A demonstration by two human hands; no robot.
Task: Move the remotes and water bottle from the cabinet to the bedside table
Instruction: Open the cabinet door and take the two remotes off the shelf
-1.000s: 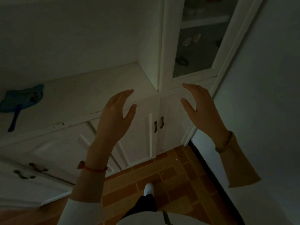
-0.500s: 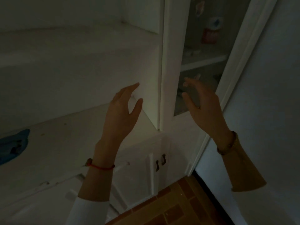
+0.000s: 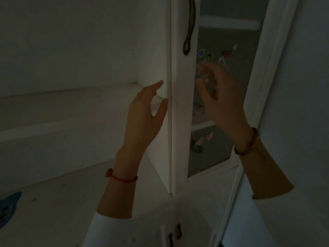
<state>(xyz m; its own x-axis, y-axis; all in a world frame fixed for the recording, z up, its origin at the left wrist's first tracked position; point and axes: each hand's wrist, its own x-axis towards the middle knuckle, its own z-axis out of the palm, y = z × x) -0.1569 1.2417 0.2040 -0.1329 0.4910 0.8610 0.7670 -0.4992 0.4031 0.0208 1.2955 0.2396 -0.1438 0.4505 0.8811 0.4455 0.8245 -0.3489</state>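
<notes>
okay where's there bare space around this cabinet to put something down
The open shelf left of the left hand looks bare. The countertop below is free between the blue object and the glass door. Behind the glass by the right hand, small items crowd the shelves.

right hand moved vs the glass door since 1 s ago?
Yes. The right hand has risen along the glass cabinet door: before, below the pane's bottom edge; now in front of the glass, nearing the door handle.

White cabinet counter (image 3: 58, 198), blue object (image 3: 8, 207) at its left edge.
</notes>
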